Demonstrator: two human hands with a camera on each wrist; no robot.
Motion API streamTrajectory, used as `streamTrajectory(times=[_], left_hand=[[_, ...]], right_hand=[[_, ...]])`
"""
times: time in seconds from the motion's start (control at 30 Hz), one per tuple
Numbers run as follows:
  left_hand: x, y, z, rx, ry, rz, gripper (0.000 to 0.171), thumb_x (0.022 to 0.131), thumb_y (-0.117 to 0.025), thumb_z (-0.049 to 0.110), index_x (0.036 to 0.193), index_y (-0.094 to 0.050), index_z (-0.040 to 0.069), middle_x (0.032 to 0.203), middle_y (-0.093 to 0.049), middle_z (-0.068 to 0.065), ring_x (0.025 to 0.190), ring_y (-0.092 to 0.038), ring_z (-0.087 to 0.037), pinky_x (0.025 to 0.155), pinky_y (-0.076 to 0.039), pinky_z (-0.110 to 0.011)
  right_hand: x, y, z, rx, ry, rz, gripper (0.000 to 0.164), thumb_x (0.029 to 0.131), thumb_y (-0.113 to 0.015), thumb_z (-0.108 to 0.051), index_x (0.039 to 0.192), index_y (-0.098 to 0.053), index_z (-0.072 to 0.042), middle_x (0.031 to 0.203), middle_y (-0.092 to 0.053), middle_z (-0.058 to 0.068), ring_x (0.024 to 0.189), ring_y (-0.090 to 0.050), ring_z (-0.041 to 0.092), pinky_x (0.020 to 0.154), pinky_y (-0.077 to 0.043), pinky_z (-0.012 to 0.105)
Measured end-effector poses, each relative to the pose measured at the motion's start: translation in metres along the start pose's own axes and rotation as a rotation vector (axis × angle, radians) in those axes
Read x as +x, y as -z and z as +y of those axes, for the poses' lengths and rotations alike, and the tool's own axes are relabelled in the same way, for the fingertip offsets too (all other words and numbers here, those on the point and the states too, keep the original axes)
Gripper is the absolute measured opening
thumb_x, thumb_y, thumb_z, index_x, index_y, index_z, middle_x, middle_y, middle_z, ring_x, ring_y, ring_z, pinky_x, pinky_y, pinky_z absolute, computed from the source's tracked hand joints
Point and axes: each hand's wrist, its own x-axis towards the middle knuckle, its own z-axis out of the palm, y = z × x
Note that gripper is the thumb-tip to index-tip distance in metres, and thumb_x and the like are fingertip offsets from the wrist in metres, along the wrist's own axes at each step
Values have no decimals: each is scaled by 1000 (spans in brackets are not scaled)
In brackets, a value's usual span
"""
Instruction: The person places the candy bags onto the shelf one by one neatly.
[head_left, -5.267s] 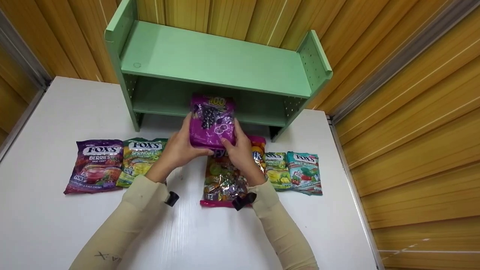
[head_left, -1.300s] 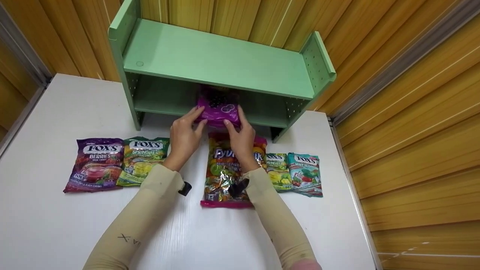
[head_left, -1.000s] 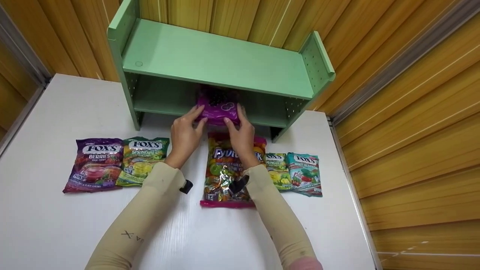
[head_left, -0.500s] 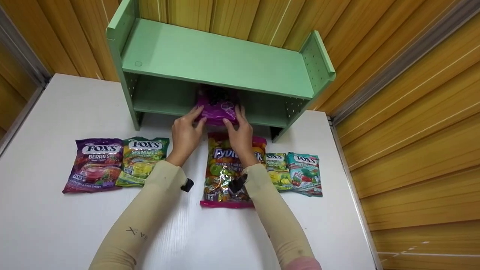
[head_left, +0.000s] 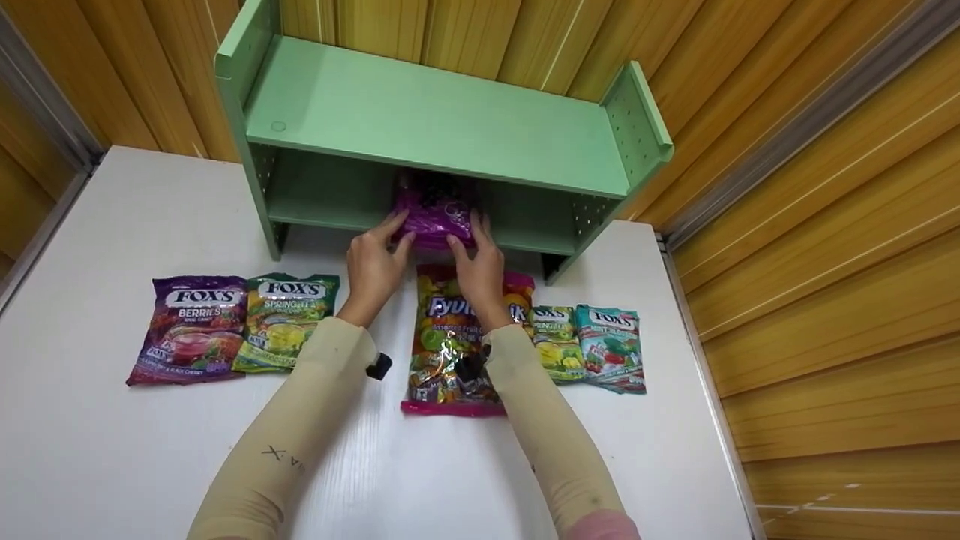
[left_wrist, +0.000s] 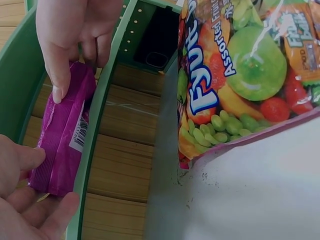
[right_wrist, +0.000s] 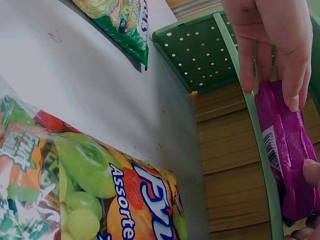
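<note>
A purple candy bag (head_left: pixel 433 217) with a grape picture lies in the lower compartment of the green shelf (head_left: pixel 435 112), its far part in shade under the upper board. My left hand (head_left: pixel 375 262) pinches the bag's near left corner between thumb and fingers. On the near right corner, my right hand (head_left: pixel 480 266) does the same. Both wrist views show the bag's crimped bottom (left_wrist: pixel 62 135), with a barcode, resting along the shelf board's front edge. Below my hands, a large Fyuit candy bag (head_left: pixel 450 337) lies on the table, partly covered by the right forearm.
On the table's left lie a purple Fox's Berries bag (head_left: pixel 191 330) and a green-yellow Fox's bag (head_left: pixel 281 322). To the right are a small yellow Fox's bag (head_left: pixel 555 345) and a teal Fox's bag (head_left: pixel 611 349). Wood-patterned walls (head_left: pixel 825 262) enclose the white table (head_left: pixel 390 472).
Earlier, both hands held the purple candy bag up in front of the shelf. It has since moved forward into the lower compartment and lies flatter. Over the last second, hands and bag barely shift.
</note>
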Motion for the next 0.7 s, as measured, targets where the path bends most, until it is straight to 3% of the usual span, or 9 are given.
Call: streamTrajectory(times=[0.2,0.53,0.7], left_hand=[[2,1,1,-8,-8,-5,41,94,-64,27,134,-59,22,137,-58,-4,121,-60,-28,98,-50,-45],[0,5,7,-40,-43,-20,42,94,-63,24,135,-58,19,143,-53,-8,130,-52,-29,107,-44,-45],[-2,7,8,-33,-56,-46,55,95,-62,25,146,-44,22,146,-50,-9,129,-53,-30,106,-44,-46]], right_hand=[[0,0,0,-8,-6,12,63,99,-52,-37,153,-26,-18,161,-19,9,149,-20,23,121,-23,37],[-3,1,-1,47,32,34,66,98,-54,-37,155,-23,-22,161,-23,5,148,-24,20,120,-25,37],[-6,2,-3,79,33,34,70,98,-55,-38,156,-18,-25,162,-22,0,148,-24,17,121,-24,37]])
